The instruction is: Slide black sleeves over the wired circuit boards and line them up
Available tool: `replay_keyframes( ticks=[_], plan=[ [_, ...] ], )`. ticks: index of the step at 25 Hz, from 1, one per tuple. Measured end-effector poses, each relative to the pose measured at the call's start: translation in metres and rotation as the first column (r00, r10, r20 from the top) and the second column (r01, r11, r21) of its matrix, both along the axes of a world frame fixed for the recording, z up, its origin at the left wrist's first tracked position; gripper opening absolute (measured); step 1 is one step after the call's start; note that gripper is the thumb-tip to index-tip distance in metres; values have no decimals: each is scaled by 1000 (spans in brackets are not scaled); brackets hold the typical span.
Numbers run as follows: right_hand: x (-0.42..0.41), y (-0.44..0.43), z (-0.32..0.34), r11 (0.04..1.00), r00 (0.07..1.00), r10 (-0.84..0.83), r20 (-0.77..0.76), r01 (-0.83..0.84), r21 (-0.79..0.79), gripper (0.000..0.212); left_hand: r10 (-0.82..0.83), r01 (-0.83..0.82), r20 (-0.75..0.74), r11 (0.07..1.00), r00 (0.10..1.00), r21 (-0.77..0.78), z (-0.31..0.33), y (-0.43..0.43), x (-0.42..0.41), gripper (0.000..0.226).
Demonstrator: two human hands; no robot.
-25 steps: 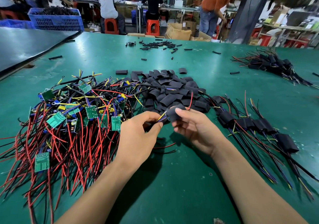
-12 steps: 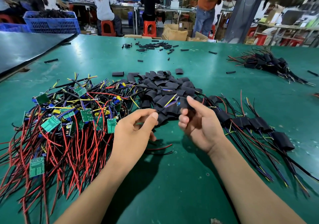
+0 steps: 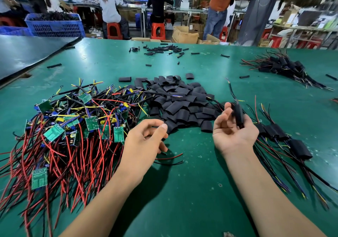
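left hand (image 3: 144, 141): grip loose, fingers half curled, nothing seen in it, above worktop (image 3: 182, 191) | right hand (image 3: 236, 130): palm up, grip curled round a blurry sleeved board (image 3: 238, 115), wires sticking up | sleeves (image 3: 182, 103): heap in the middle, past both hands | bare boards (image 3: 76, 127): heap on left | sleeved row (image 3: 300, 149): just right of right hand

My green surface (image 3: 182, 191) runs toward a busy workshop: a blue crate (image 3: 54, 24), red stools (image 3: 113, 30), cardboard boxes (image 3: 184, 35), a dark pillar (image 3: 256, 12), people (image 3: 109, 4) seated at far benches (image 3: 182, 10).
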State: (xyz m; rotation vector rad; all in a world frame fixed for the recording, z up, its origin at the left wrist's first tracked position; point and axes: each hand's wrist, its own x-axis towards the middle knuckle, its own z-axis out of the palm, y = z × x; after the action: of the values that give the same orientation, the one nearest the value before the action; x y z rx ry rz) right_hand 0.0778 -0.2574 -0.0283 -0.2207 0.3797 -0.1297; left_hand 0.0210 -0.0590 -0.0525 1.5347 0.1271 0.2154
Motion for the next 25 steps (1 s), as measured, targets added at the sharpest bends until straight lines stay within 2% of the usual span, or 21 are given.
replay_keyframes(
  ticks=[4, 8, 10, 12, 14, 18, 21, 23, 25],
  plan=[
    [1, -1, 1, 992, 999, -26, -18, 24, -121, 33, -5, 6, -5, 998, 1000, 55, 0, 0, -1, 9],
    [-1, 5, 8, 958, 995, 50, 89, -22, -285, 28, -12, 13, -18, 997, 1000, 81, 1, 0, -2, 9],
    [-1, 8, 12, 912, 992, 71, 102, -24, -410, 21, -11, 13, -21, 996, 1000, 93, 1, 0, -2, 10],
    [-1, 14, 11, 848, 998, 47, 51, -13, -530, 15, -8, 10, -24, 995, 1000, 103, 2, 0, -2, 10],
    [1, 18, 7, 813, 999, -24, -34, -1, -582, 10, -7, 11, -26, 992, 1000, 124, 2, 1, -3, 10],
    [5, 8, 1, 893, 985, -94, -142, 21, -450, 19, -6, 11, -31, 990, 1000, 144, 4, 0, -4, 11],
    [5, 1, -2, 947, 985, -96, -144, 46, -319, 32, 1, 5, -40, 986, 999, 165, 5, -1, -4, 12],
    [5, 0, -4, 955, 981, -139, -133, 97, -282, 42, 0, 7, -41, 986, 999, 168, 5, -1, -5, 11],
    [6, 1, -6, 951, 980, -161, -115, 123, -284, 43, 1, 7, -42, 985, 999, 172, 6, -2, -5, 11]
  ],
)
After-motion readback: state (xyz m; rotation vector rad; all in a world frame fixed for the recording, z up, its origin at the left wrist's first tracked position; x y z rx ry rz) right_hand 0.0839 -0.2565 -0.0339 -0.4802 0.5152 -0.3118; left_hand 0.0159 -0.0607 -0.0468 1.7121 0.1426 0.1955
